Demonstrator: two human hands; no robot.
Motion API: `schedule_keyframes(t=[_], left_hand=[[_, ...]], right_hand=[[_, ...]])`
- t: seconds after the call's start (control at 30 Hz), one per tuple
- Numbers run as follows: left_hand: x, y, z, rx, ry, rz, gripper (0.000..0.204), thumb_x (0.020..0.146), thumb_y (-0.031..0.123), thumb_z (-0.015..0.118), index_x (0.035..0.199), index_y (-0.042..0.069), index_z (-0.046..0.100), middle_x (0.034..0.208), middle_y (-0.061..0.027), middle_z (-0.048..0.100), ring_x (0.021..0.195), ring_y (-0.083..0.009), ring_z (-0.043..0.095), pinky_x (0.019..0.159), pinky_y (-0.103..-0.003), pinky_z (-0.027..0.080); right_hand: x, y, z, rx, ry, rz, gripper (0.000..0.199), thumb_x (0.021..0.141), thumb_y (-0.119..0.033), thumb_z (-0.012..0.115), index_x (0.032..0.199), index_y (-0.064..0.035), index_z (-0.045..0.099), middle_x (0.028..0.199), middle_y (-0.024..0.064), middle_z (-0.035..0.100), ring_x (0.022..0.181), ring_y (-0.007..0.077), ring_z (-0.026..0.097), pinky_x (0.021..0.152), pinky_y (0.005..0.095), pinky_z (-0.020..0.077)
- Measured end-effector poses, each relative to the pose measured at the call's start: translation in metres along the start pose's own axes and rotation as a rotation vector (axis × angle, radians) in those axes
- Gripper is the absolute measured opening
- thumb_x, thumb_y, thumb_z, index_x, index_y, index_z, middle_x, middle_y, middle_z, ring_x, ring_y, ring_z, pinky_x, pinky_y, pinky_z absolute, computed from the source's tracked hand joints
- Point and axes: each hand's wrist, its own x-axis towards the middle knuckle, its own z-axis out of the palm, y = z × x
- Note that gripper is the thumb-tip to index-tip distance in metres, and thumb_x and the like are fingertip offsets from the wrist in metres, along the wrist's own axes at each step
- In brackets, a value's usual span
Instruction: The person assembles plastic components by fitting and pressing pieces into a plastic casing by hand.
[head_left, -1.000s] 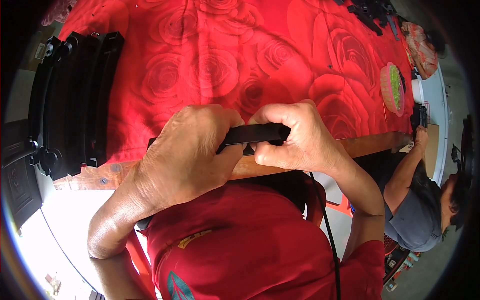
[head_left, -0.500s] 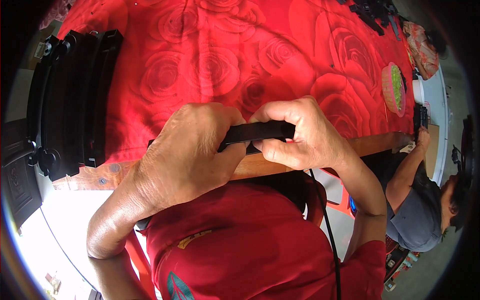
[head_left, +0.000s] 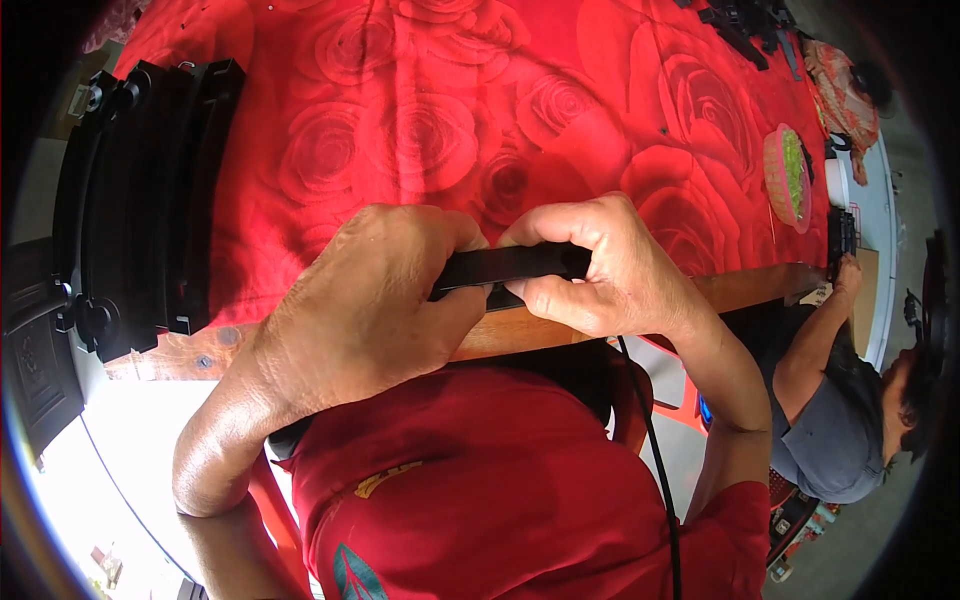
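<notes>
Between my two hands is a long, flat black bar [head_left: 515,263], held just above the table's near edge. My left hand [head_left: 365,300] grips its left part, thumb below and fingers curled over the top; the back of this hand covers much of that end. With thumb and forefinger my right hand [head_left: 600,265] pinches the right end. The thumbs point toward each other, a small gap apart. What kind of part the bar is cannot be made out.
A stack of long black parts with round fittings [head_left: 140,210] stands at the table's left. At the right lies a pink basket with green contents [head_left: 790,180]; black pieces [head_left: 745,30] are heaped at the far right. A co-worker [head_left: 830,410] sits on the right, one hand on a black part.
My left hand has shifted very slightly along the bar. My right hand stays in nearly the same place.
</notes>
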Motion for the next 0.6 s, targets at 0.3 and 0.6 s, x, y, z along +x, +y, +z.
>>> schedule_keyframes(t=[0.3,0.6], left_hand=[[-0.0003,-0.0002,0.0048,-0.028,0.038,-0.002,0.028,0.079,0.008,0.065,0.103,-0.005,0.076,0.074,-0.0128,0.069,0.069,-0.0187,0.068,0.064,-0.036,0.052],[0.0022,0.0076,0.0029,-0.02,0.023,-0.038,0.026,0.079,0.008,0.066,0.099,-0.005,0.075,0.072,-0.0129,0.067,0.067,-0.0184,0.067,0.063,-0.036,0.051]], right_hand=[[-0.0005,0.0041,0.0034,-0.019,0.02,-0.002,0.019,0.081,-0.012,0.075,0.094,0.0013,0.078,0.075,0.0118,0.075,0.065,0.0152,0.07,0.06,0.0318,0.0543],[-0.0013,0.0046,0.0004,-0.002,0.022,-0.007,0.021,0.081,-0.014,0.077,0.095,0.0013,0.078,0.074,0.0126,0.073,0.063,0.0167,0.07,0.06,0.0324,0.0545]])
